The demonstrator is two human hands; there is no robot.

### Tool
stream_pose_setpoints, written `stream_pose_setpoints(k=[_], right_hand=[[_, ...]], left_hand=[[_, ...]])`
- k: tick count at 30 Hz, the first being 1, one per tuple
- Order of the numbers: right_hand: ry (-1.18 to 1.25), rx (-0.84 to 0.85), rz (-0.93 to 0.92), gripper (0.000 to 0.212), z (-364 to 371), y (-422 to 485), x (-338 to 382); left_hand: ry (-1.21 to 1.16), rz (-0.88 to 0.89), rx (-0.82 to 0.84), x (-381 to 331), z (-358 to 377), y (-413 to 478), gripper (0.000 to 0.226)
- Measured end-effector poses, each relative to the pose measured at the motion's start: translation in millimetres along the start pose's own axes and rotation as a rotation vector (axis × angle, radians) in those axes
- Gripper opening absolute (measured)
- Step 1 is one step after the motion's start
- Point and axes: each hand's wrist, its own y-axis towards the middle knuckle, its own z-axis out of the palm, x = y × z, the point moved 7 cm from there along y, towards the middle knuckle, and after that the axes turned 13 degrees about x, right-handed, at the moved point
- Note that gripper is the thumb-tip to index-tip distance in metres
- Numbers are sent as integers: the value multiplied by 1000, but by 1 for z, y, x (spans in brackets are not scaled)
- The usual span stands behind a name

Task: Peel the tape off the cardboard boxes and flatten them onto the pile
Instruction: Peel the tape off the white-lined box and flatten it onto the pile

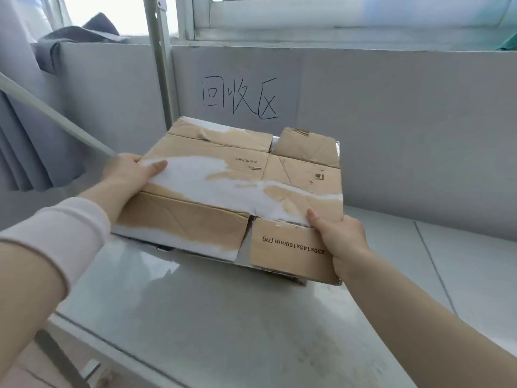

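Observation:
A flattened brown cardboard box (pixel 232 175), its surface torn to white in wide patches, is held level above the steel table (pixel 212 326). My left hand (pixel 127 175) grips its left edge, thumb on top. My right hand (pixel 340 239) grips the near right flap, which is printed "230x145x160mm", with the thumb on top. Dark edges of more flat cardboard (pixel 279 274) show just under the box. No tape strip is plainly visible on the box.
A grey wall panel (pixel 391 121) with handwritten black characters stands behind the table. A vertical metal post (pixel 161 65) rises at the back left, beside a slanted white bar (pixel 56 116). Grey cloth (pixel 78 35) lies on the ledge, windows above.

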Motion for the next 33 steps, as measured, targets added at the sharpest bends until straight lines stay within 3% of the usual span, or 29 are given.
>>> stream_pose_setpoints(k=[2,6,10,16,20,24,29,33], right_hand=[[-10,-35,5,33,11,25,2],[5,-48,76,56,32,59,-14],[-107,-48,109,48,37,73,-22],[-795,-117,-8,44,46,59,-7],[-1056,-125,-123,46,57,56,-14],[-1133,-90,-133,54,58,60,-25],[-1213,-48,-66,45,60,63,-17],[-1213,40,-49,40,51,52,8]], left_hand=[[30,0,-43,2,9,36,48],[106,-54,-63,21,33,95,53],[91,-107,5,55,60,123,51],[316,-110,7,77,82,132,52],[475,0,10,64,96,134,37],[465,43,45,60,103,129,33],[642,-8,211,39,114,109,43],[775,157,291,-9,115,64,43]])
